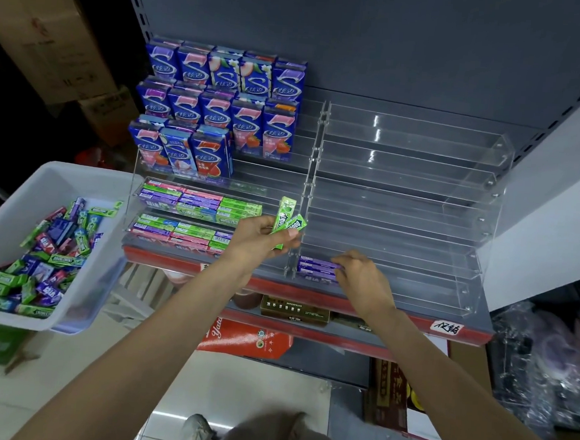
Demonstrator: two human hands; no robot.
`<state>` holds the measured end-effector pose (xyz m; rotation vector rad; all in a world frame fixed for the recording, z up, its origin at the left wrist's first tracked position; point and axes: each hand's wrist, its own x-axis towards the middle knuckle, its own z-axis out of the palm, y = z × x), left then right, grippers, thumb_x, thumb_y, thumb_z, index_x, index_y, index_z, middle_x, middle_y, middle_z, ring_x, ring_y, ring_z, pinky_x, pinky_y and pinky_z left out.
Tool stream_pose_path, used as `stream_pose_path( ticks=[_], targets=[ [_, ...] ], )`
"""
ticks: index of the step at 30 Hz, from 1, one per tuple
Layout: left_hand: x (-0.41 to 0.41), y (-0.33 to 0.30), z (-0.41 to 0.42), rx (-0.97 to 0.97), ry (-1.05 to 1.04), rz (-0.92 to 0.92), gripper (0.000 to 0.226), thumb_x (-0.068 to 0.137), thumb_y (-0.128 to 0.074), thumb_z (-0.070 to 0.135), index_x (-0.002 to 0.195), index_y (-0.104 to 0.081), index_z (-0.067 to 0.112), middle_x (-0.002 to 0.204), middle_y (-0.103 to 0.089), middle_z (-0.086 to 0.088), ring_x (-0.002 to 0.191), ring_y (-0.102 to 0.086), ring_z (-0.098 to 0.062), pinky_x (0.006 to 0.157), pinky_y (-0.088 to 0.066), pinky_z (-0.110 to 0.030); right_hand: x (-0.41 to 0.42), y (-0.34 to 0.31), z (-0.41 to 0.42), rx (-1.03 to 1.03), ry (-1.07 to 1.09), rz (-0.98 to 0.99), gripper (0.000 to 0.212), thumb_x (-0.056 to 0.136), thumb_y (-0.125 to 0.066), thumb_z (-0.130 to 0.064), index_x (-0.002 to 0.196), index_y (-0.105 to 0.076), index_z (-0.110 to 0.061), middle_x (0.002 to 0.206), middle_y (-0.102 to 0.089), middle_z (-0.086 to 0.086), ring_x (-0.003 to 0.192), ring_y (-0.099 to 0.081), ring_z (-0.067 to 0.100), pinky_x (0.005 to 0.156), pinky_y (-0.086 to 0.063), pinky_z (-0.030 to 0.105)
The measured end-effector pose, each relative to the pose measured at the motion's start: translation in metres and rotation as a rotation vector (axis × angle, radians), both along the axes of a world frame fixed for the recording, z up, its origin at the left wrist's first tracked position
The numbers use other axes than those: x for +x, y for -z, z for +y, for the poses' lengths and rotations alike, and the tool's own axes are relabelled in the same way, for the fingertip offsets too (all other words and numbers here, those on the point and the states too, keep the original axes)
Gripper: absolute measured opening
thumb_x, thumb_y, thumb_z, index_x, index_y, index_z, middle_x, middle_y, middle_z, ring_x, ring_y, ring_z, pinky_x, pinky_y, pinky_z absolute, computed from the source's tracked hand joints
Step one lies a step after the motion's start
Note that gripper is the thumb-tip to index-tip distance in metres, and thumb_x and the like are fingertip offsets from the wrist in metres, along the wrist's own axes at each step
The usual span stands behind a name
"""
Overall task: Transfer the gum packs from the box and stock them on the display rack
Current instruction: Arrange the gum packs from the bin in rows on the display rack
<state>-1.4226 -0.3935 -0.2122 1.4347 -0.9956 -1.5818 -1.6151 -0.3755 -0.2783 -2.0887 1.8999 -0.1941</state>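
Centre frame, low on the clear rack [402,207]: right hand [363,280] pinches purple packs [316,266] into the bottom tier's left end. Left hand [263,238] grips two green packs [287,219], fingers curled round them, just left of the divider. Box [18,207] at left of frame holds many more. Judgement: butt the purple packs flush to the divider, labels outward, before placing the green ones.

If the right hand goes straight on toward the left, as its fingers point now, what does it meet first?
The right hand already touches the purple gum packs in the lowest row of the clear rack. Pushing on, they would likely slide against the acrylic divider beside them, though depth is uncertain.
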Motion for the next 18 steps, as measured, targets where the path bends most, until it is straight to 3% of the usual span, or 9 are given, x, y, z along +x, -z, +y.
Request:
stream_pose_path(
  ticks=[5,8,11,15,18],
  targets=[
    [-0.005,0.001,-0.002,-0.030,0.057,-0.068,0.019,0.084,-0.067,0.008,0.103,-0.063,0.006,0.094,-0.071,-0.005,0.075,-0.070,-0.009,0.068,-0.054,-0.014,-0.003,-0.009,-0.003,0.014,0.028,-0.130,0.029,0.096,-0.051,-0.020,0.121,-0.061,-0.012,0.122,-0.058,0.006,0.095,-0.062,0.019,0.083,-0.051,0.027],
    [-0.010,-0.001,-0.002,-0.099,0.134,-0.190,0.017,0.084,-0.068,0.010,0.101,-0.063,0.008,0.085,-0.069,-0.001,0.065,-0.067,-0.001,0.065,-0.052,-0.011,-0.004,-0.027,-0.005,-0.026,0.145,-0.589,0.021,0.092,-0.058,-0.019,0.109,-0.067,-0.011,0.105,-0.068,0.002,0.089,-0.063,0.012,0.086,-0.050,0.023],
    [-0.018,0.000,-0.003,-0.130,0.222,-0.227,0.026,0.082,-0.070,0.009,0.106,-0.062,0.004,0.083,-0.067,-0.001,0.064,-0.065,-0.001,0.069,-0.053,-0.014,-0.001,-0.052,-0.007,0.082,0.188,-0.996,0.018,0.089,-0.062,-0.017,0.106,-0.065,-0.015,0.092,-0.068,-0.002,0.080,-0.065,0.009,0.070,-0.053,0.017],
    [-0.030,0.000,-0.004,-0.138,0.331,-0.196,0.029,0.084,-0.068,0.012,0.111,-0.062,0.004,0.088,-0.068,-0.001,0.070,-0.066,-0.001,0.073,-0.053,-0.015,-0.003,-0.060,-0.009,0.114,0.200,-1.122,0.020,0.082,-0.069,-0.009,0.101,-0.065,-0.014,0.090,-0.069,0.003,0.074,-0.065,0.003,0.065,-0.052,0.015],
    [-0.034,0.000,-0.004,-0.085,0.284,-0.118,0.019,0.092,-0.057,0.018,0.106,-0.062,0.006,0.092,-0.068,-0.002,0.074,-0.069,-0.009,0.080,-0.054,-0.022,-0.013,-0.058,-0.009,0.099,0.249,-1.174,0.017,0.082,-0.067,-0.002,0.099,-0.067,-0.007,0.086,-0.068,0.005,0.069,-0.065,0.001,0.064,-0.051,0.013]
  ],
)
